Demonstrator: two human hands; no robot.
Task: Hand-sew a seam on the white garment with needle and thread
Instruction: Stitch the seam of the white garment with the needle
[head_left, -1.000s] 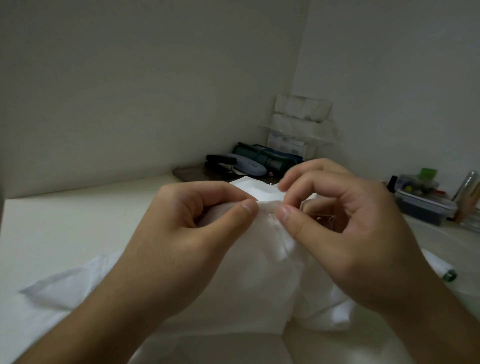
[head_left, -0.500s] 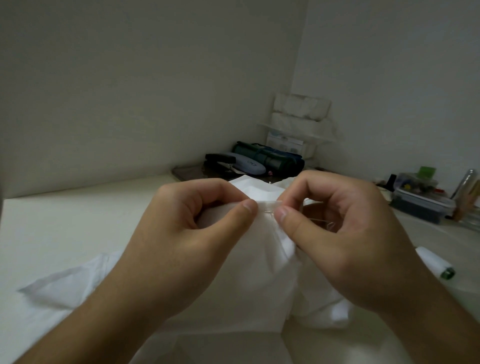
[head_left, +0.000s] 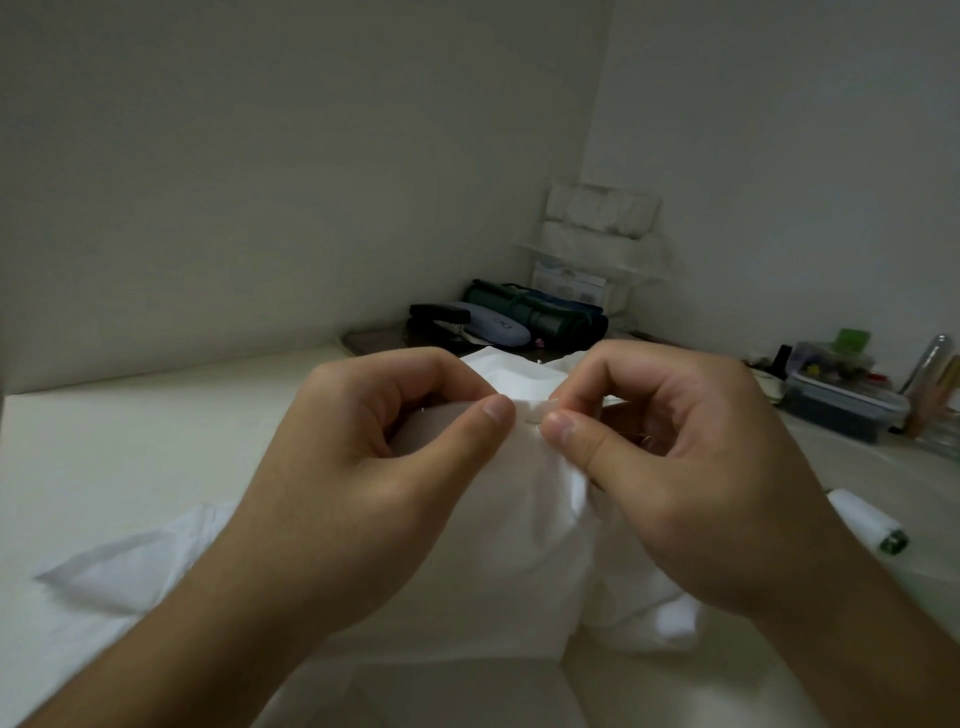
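The white garment (head_left: 524, 499) lies bunched on the pale table, lifted at its folded edge between both hands. My left hand (head_left: 374, 457) pinches that edge between thumb and curled fingers. My right hand (head_left: 685, 467) pinches close beside it, thumb and forefinger closed at the seam; a short sliver of the needle (head_left: 531, 423) shows between the two thumbs. A thin thread (head_left: 644, 440) trails inside the right palm. The needle's remaining length is hidden by the fingers.
A white thread spool (head_left: 865, 522) with a green end lies on the table at the right. A clear plastic box (head_left: 844, 397) of small items stands at the back right. A dark rolled pouch (head_left: 540, 319) and white packets (head_left: 597, 228) fill the far corner.
My right hand has lowered its raised fingers and closed in on the seam, thumb now nearly touching the left thumb. The left hand has held still.
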